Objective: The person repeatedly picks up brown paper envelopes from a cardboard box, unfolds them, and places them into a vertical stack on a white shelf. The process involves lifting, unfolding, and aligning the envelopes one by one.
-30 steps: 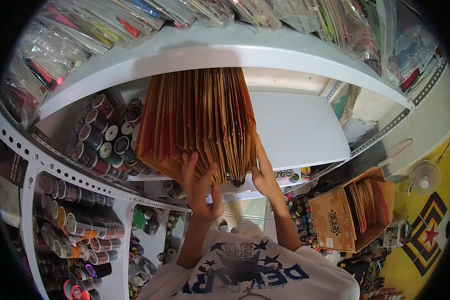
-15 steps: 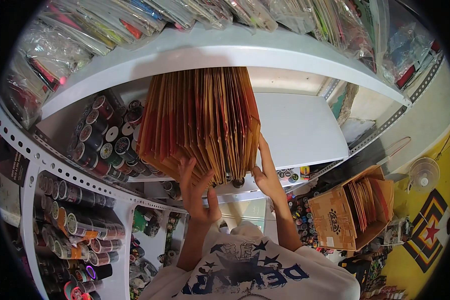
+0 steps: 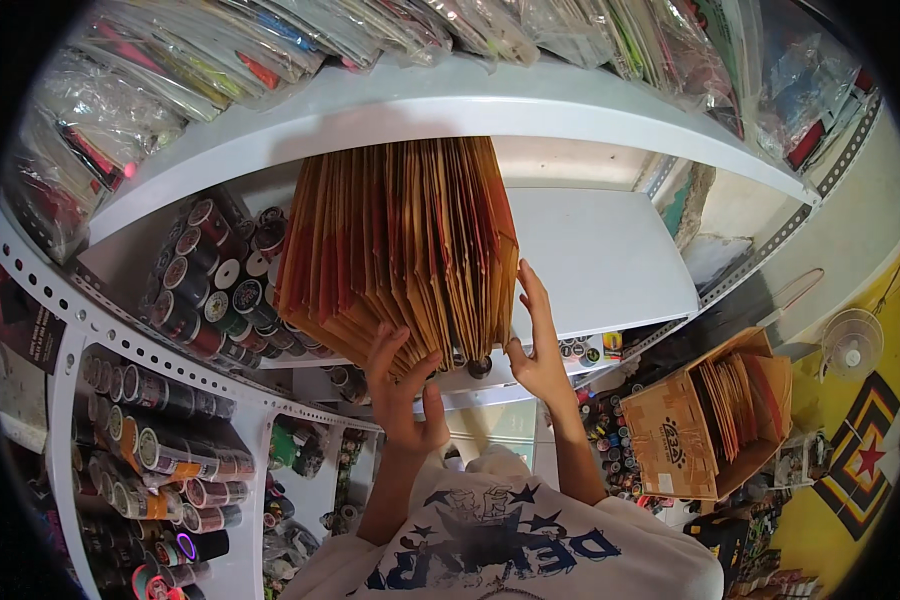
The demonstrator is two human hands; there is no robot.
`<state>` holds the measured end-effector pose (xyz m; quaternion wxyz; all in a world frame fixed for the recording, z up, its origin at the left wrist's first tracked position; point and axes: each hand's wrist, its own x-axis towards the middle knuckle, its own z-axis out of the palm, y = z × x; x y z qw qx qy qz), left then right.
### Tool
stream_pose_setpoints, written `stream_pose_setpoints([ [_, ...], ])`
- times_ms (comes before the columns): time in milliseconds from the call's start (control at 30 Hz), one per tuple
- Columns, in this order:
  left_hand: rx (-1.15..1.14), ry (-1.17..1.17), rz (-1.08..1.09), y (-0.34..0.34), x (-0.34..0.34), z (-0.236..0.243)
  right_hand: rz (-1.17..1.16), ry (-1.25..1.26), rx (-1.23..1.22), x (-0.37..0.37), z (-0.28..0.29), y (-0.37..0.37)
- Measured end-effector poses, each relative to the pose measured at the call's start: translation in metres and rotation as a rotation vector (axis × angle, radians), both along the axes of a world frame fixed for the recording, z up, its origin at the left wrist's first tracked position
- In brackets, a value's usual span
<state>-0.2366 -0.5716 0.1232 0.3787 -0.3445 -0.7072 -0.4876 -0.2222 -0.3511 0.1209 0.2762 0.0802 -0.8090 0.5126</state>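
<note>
Looks down on a smooth white shelf [image 3: 605, 255]. Carries, near the middle, a tightly packed row of thin brown and red paper folders [image 3: 400, 250], pressed side by side and overlapping the front edge in this view. Holds, at left, a dense cluster of cylindrical canisters [image 3: 250, 298] with round ends showing.

Left hand [image 3: 404, 408]: fingers [image 3: 386, 352] spread | Right hand [image 3: 543, 368]: fingers [image 3: 537, 298] extended, thumb apart

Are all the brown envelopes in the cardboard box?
No, a thick row of brown envelopes sits on the white shelf, well apart from the cardboard box.
</note>
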Motion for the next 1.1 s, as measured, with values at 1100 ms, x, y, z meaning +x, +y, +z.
stream_pose_setpoints([
  [1100, -0.102, -0.209, -1.177, 0.319, 0.138, 0.018, -1.104, -0.01, -0.055, 0.371, 0.031, 0.161],
])
